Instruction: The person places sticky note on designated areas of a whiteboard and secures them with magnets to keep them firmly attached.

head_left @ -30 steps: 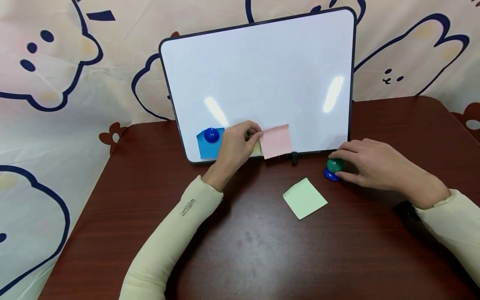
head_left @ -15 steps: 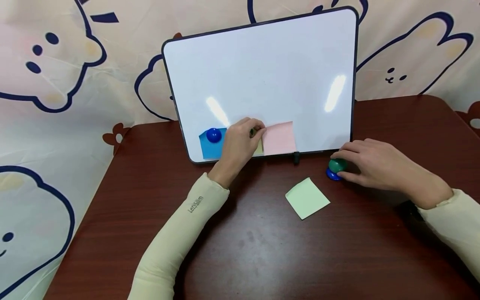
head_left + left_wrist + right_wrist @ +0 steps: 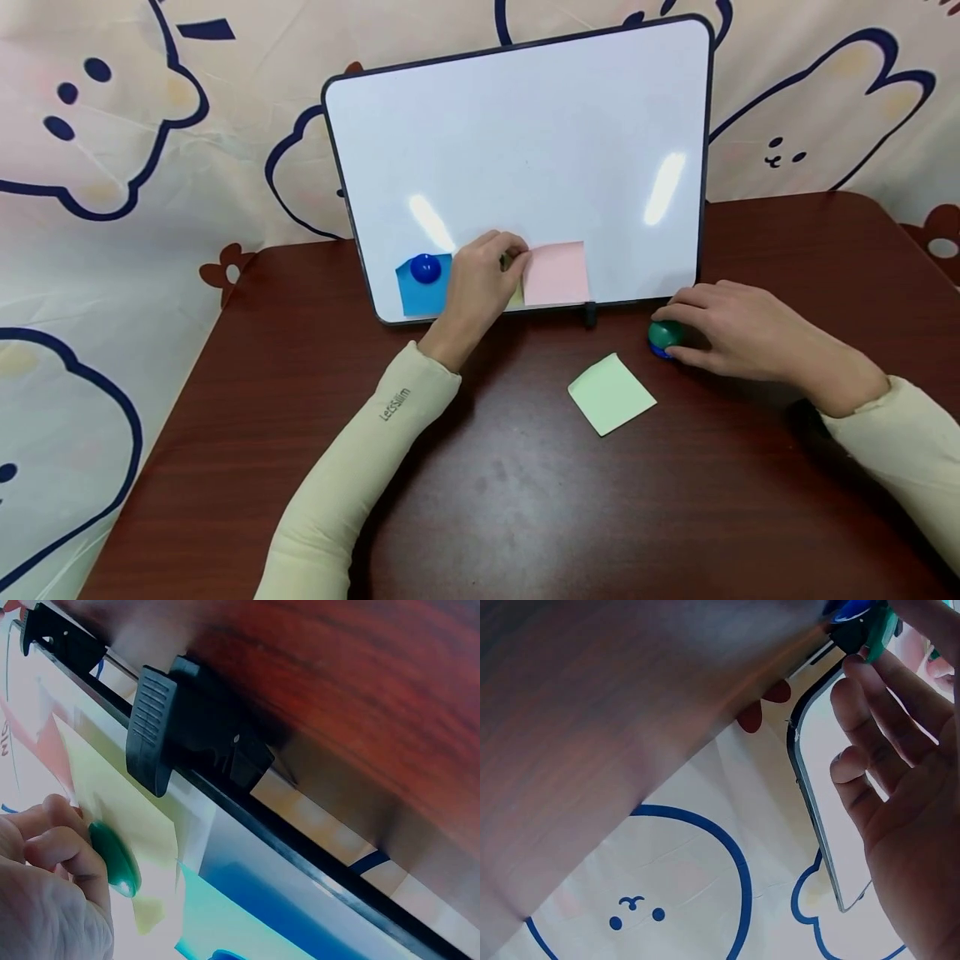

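My left hand (image 3: pixel 480 279) pinches the upper left corner of a pink sticky note (image 3: pixel 557 275) against the whiteboard (image 3: pixel 525 167). Beside those fingers, a round green magnet (image 3: pixel 112 859) sits on a yellow sticky note (image 3: pixel 120 795), mostly hidden by the hand in the head view. Further left, a blue sticky note (image 3: pixel 420 298) bears a blue magnet (image 3: pixel 426 268). On the table, my right hand (image 3: pixel 738 333) holds another green magnet (image 3: pixel 664 333) between thumb and fingers. Under it lies a second blue magnet (image 3: pixel 659 352).
A pale green sticky note (image 3: pixel 611 396) lies on the dark wooden table (image 3: pixel 525 500), in front of the board. Black clips (image 3: pixel 154 731) grip the board's lower edge. Behind stands a cloth (image 3: pixel 247 150) with cartoon drawings.
The pink note has gone from tilted to nearly level, its lower edge raised, as my left hand shifted slightly up and right. My right hand stays at the stacked magnets.
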`<state>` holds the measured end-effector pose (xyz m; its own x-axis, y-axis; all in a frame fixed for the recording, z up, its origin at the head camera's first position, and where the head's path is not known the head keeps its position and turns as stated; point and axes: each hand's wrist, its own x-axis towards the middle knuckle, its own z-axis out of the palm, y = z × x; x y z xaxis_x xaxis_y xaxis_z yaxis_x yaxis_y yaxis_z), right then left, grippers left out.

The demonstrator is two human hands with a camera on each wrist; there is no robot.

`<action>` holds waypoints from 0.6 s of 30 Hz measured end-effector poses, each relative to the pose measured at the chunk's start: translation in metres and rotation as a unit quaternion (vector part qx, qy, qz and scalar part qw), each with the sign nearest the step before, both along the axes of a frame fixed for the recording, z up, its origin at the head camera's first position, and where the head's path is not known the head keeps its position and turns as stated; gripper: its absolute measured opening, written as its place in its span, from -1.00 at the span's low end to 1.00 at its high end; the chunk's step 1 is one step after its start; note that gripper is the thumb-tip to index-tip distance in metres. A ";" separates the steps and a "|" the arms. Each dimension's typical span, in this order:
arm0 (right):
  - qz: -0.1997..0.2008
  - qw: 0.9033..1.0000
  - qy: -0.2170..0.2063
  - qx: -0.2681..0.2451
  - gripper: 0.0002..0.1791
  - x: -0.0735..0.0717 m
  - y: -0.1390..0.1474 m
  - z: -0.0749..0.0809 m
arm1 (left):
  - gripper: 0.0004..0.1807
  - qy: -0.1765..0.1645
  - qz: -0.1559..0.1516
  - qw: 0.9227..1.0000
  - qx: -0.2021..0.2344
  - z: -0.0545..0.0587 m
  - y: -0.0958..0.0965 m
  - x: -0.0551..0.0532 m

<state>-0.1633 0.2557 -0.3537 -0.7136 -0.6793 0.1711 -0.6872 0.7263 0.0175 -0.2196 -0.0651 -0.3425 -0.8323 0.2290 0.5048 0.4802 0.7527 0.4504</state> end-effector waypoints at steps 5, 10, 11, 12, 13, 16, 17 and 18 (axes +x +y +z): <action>-0.009 1.000 -0.003 -0.005 -0.52 -0.002 0.001 0.000 | -0.84 -0.004 0.006 1.000 0.003 0.000 0.001 -0.001; -0.019 1.000 -0.010 -0.019 -0.55 -0.002 0.003 0.001 | -0.84 -0.015 0.014 1.000 0.001 0.001 0.004 -0.001; -0.019 1.000 -0.011 -0.020 -0.55 -0.002 0.003 0.001 | -0.84 -0.016 0.015 1.000 0.000 0.000 0.004 -0.001; -0.020 1.000 -0.012 -0.020 -0.55 -0.002 0.004 0.001 | -0.83 -0.017 0.016 1.000 -0.001 0.000 0.004 -0.001; -0.020 1.000 -0.013 -0.020 -0.55 -0.002 0.003 0.001 | -0.84 -0.016 0.016 1.000 -0.003 0.000 0.004 -0.002; -0.017 1.000 -0.010 -0.022 -0.55 -0.003 0.003 0.001 | -0.85 -0.010 0.016 1.000 -0.007 -0.001 0.005 -0.002; -0.016 1.000 -0.009 -0.022 -0.55 -0.003 0.003 0.001 | -0.85 -0.006 0.015 1.000 -0.009 -0.001 0.005 -0.002; -0.016 1.000 -0.008 -0.023 -0.55 -0.002 0.003 0.001 | -0.85 -0.003 0.015 1.000 -0.011 -0.001 0.005 -0.002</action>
<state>-0.1658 0.2592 -0.3526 -0.7378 -0.6477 0.1902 -0.6636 0.7476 -0.0282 -0.2213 -0.0599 -0.3432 -0.8414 0.2153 0.4956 0.4556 0.7758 0.4365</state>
